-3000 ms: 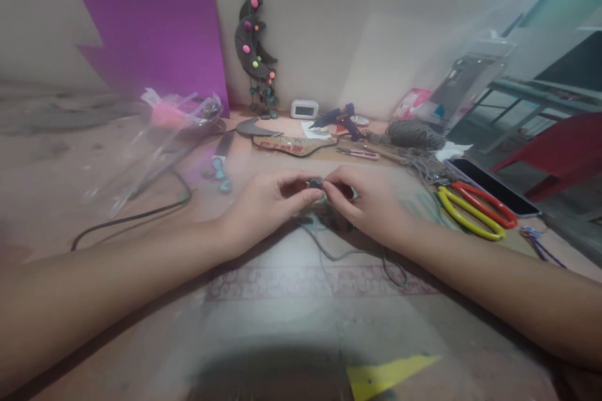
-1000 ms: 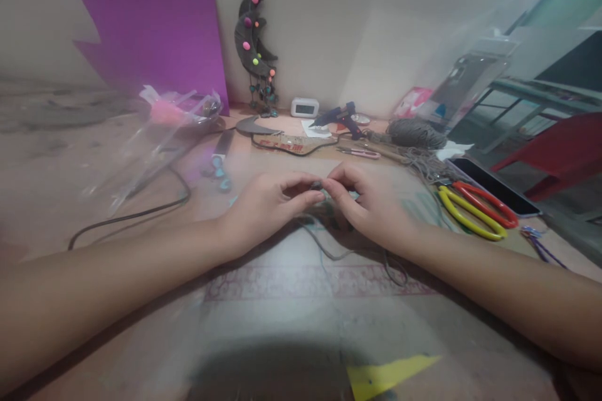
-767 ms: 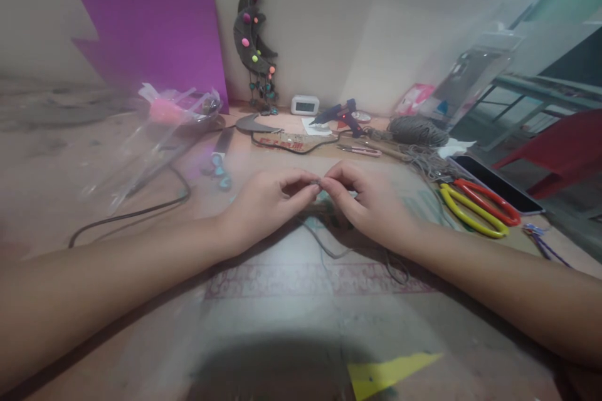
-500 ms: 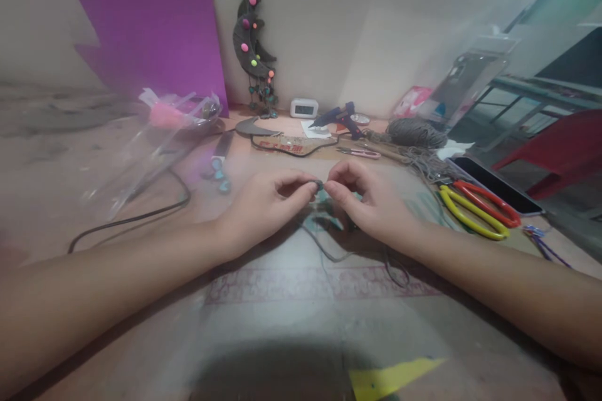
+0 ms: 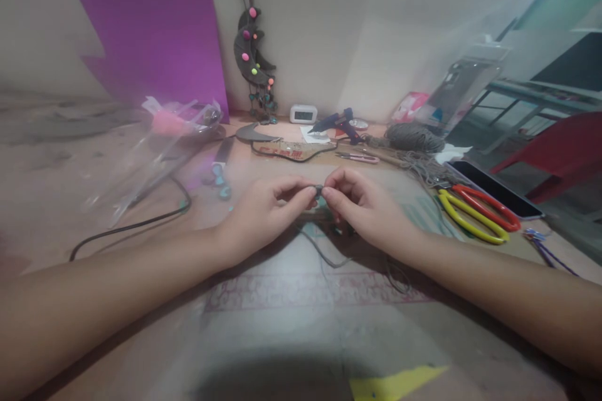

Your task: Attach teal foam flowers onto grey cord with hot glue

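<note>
My left hand (image 5: 268,210) and my right hand (image 5: 364,203) meet fingertip to fingertip over the middle of the table. Both are pinched shut on a small dark bead-like piece (image 5: 318,188) held between them. A thin grey cord (image 5: 324,254) hangs from that spot and loops on the table below my hands. Small teal bits lie under my right hand, mostly hidden by it.
Yellow and red scissors (image 5: 475,216) and a black phone (image 5: 489,182) lie at the right. A blue glue gun (image 5: 336,122), small clock (image 5: 303,114), twine ball (image 5: 414,136), moon ornament (image 5: 254,53) and purple sheet (image 5: 155,44) stand behind. A plastic bag (image 5: 164,138) and black cable (image 5: 141,222) lie left.
Both hands stay pinched together on the small piece, with slight finger shifts. The view has tipped a little, so everything sits slightly lower in frame.
</note>
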